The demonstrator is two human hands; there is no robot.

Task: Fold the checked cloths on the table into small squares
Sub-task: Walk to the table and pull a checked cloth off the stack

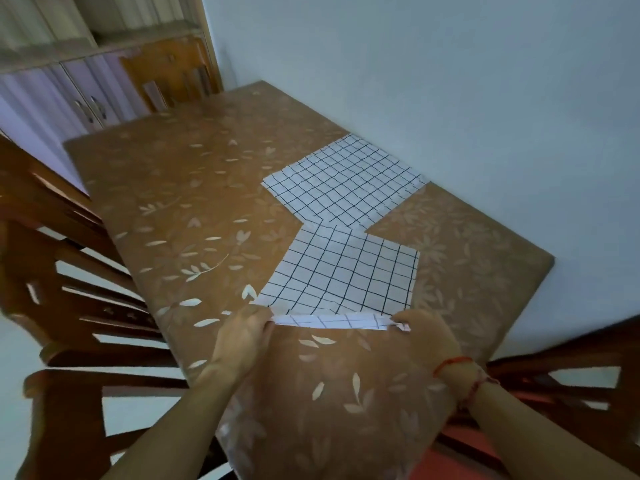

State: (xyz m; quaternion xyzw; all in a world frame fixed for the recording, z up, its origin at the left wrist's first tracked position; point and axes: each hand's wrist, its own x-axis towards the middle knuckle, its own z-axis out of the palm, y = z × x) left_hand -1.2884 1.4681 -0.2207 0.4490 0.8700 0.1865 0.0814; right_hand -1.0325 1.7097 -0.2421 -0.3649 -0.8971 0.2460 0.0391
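Head cam, looking down: your left hand point(242, 336) has its fingers curled and is pinching the near-left corner of the closer checked cloth point(343, 271). Your right hand point(427, 332), red string point(453, 362) on the wrist, pinches the near-right corner the same way. Between them that near edge is lifted and turned over into a narrow strip, while the rest lies flat on the desk point(173, 188). Just past it, the second checked cloth point(343, 178) lies spread flat. The two meet at a corner, with its far side by the wall point(450, 81).
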